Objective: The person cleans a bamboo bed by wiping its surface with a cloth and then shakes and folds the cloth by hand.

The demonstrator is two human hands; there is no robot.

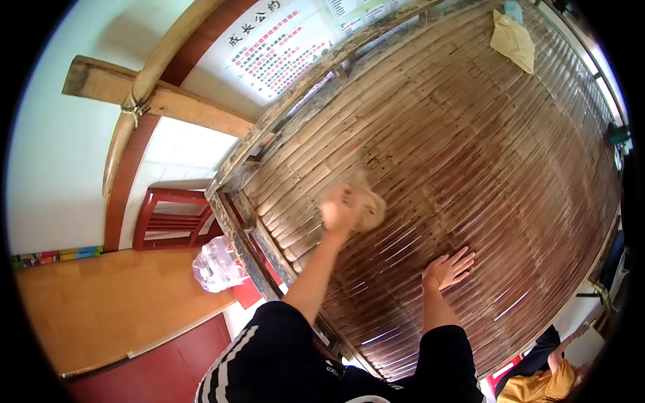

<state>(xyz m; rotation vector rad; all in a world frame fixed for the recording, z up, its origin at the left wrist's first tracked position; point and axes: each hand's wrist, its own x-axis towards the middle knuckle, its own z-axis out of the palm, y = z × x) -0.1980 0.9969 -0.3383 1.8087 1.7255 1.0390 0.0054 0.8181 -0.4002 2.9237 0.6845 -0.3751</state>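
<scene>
My left hand (340,209) is closed on a beige cloth (372,209) that lies against the bamboo slat surface (437,161), near its wooden frame edge. Motion smears both the hand and the cloth a little. To the right, my right hand (449,269) rests flat on the slats with its fingers spread and holds nothing. Wet-looking darker patches show on the slats around and beyond both hands.
A yellow cloth (512,41) lies at the slats' far end. Left of the frame are a red chair (173,219), a clear plastic bag (218,264) and a tied wooden post (144,80). Another person in yellow (539,385) is at the lower right.
</scene>
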